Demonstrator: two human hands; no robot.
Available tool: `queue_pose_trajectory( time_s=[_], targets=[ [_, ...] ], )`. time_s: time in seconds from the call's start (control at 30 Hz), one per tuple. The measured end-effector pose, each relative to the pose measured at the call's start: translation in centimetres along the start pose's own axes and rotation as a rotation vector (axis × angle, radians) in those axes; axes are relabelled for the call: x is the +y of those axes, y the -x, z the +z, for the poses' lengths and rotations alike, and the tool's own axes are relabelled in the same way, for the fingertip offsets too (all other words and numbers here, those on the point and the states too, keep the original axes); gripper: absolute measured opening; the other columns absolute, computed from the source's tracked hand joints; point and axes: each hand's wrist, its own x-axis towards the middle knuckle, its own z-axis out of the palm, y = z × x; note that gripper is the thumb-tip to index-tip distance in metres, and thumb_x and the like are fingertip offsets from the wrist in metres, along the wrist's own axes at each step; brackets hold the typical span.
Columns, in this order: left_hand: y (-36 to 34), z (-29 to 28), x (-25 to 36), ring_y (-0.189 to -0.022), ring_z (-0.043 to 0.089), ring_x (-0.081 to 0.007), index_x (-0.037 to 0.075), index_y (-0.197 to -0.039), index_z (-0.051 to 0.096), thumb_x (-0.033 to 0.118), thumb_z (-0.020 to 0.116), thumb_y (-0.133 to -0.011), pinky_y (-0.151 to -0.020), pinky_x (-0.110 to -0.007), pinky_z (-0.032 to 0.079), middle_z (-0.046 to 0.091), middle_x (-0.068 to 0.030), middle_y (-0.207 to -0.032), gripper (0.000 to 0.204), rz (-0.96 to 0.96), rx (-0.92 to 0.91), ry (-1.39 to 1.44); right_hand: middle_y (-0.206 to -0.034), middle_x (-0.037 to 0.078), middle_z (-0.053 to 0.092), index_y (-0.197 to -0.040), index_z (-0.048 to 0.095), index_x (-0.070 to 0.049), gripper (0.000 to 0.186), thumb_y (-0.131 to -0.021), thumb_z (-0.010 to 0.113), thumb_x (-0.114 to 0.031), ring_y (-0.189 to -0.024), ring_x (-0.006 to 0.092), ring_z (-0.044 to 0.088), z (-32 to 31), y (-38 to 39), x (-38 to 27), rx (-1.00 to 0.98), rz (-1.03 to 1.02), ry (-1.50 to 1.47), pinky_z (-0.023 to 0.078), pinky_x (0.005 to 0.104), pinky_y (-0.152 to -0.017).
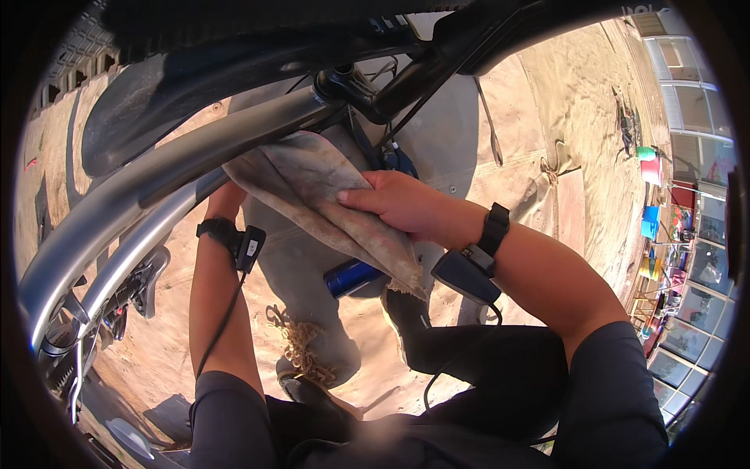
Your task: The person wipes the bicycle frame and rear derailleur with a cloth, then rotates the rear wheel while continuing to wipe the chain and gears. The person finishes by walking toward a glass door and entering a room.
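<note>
My right hand (394, 205) grips a stained beige cloth (308, 195), its thumb lying over the folded fabric and its fingers closed around the edge. My left hand (225, 202) is beside the cloth's upper-left end, under the grey bicycle tube (148, 176); its fingers are hidden behind cloth and tube. The cloth hangs just below a black joint (359, 90) of the bicycle, with a frayed lower right end. A blue metallic cylinder (348, 277) lies on the ground beneath it.
A second silver tube (133, 254) runs along the left. A tangled rope (308, 352) lies between my legs on the dusty sheeted ground (508, 117). At the far right stand colourful containers (651, 219) before a windowed building (699, 266). Black bicycle parts (156, 102) fill the upper left.
</note>
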Motion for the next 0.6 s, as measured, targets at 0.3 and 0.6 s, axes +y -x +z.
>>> queue_pose_trajectory(
  time_s=[0.3,0.6],
  targets=[
    [-2.0,1.8,-4.3,-0.146,0.04,-0.0276,0.013,-0.151,0.047,0.039,0.052,-0.107,-0.121,-0.044,0.031,0.047,-0.012,-0.155,0.051,0.044,-0.034,-0.293,-0.103,0.006,0.071,-0.125,0.066,-0.002,0.029,-0.105,0.06,-0.023,-0.088,0.0102,0.065,-5.6,-3.3,3.2,0.304,-0.091,0.16,0.054,0.0292,-0.08],
    [0.0,-0.3,-3.7,-0.089,0.07,-0.0272,0.006,-0.112,0.073,0.021,0.063,-0.098,-0.08,-0.042,0.055,0.074,-0.0146,-0.097,0.023,-0.241,0.018,0.412,-0.107,0.008,0.072,-0.123,0.068,0.0,0.03,-0.103,0.059,-0.021,-0.09,0.0129,0.065,-1.0,-5.0,1.5,0.273,-0.232,0.365,0.054,0.0318,-0.081]
  ],
)
